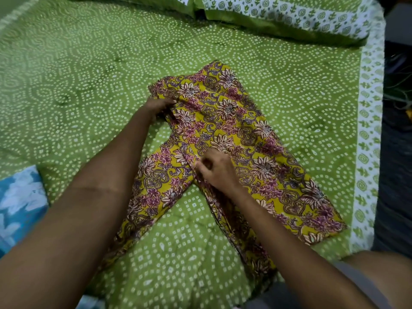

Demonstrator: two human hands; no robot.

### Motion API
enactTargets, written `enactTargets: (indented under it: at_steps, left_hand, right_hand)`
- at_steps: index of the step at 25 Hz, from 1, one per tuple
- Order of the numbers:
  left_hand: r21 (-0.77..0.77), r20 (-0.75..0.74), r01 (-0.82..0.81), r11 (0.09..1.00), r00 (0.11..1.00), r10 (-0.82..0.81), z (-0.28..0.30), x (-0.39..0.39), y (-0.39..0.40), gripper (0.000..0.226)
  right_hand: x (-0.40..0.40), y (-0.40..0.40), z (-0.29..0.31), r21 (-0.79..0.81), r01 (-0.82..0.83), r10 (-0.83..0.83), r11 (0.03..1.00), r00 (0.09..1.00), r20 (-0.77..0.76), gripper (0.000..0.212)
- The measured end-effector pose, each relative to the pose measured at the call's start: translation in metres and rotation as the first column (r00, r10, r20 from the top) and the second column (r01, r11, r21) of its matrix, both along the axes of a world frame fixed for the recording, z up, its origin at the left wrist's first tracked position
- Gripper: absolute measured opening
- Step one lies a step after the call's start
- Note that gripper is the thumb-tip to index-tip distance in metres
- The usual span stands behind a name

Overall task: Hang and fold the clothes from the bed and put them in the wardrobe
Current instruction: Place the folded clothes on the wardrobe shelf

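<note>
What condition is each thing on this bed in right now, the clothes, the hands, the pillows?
Floral garment: spread flat on the bed, partly folded, one part splayed left.
Left hand: grips the garment's upper left edge.
Right hand: pinches the fabric at mid-garment.
Blue cloth: lying at the left edge.
Pillows: lying at the head.
Bedsheet: spread, slightly creased.

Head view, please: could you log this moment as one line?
step: folding | left hand: grips floral garment | right hand: pinches garment | surface: green bedspread

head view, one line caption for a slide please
Both hands, left and right, gripping a yellow floral garment on a green bedsheet.
</note>
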State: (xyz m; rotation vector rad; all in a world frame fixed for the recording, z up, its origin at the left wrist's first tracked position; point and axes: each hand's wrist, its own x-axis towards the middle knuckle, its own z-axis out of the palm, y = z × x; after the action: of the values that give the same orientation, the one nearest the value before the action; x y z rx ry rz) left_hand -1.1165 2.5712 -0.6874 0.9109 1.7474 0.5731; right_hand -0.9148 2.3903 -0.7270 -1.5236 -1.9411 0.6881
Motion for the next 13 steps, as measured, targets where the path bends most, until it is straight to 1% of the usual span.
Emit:
enactTargets:
  at_steps: [1,4,7,10,13]
  left_hand:
    - [0.004,0.006,0.002,1.000,1.000,-0.002,-0.002,-0.001,-0.002,0.019]
    - [0.043,0.045,-0.026,0.999,0.999,0.024,-0.004,0.000,-0.010,0.021]
    - [0.086,0.082,-0.104,0.991,0.992,0.097,-0.004,0.004,-0.015,0.021]
    - [0.115,0.107,-0.171,0.979,0.981,0.159,-0.006,0.006,-0.018,0.021]
    - [0.144,0.113,-0.202,0.969,0.976,0.187,-0.007,0.006,-0.018,0.024]
  right_hand:
    - [-0.006,-0.006,-0.001,-0.047,-0.014,0.015,0.999,1.000,0.026,0.021]
    - [-0.015,-0.008,0.001,-0.142,0.106,-0.094,0.984,0.992,0.088,0.025]
    - [-0.019,-0.007,0.005,-0.166,0.202,-0.173,0.965,0.969,0.176,0.023]
    - [-0.022,-0.006,0.007,-0.155,0.221,-0.173,0.963,0.946,0.275,0.025]
    - [-0.022,-0.006,0.007,-0.164,0.254,-0.214,0.953,0.951,0.223,0.024]
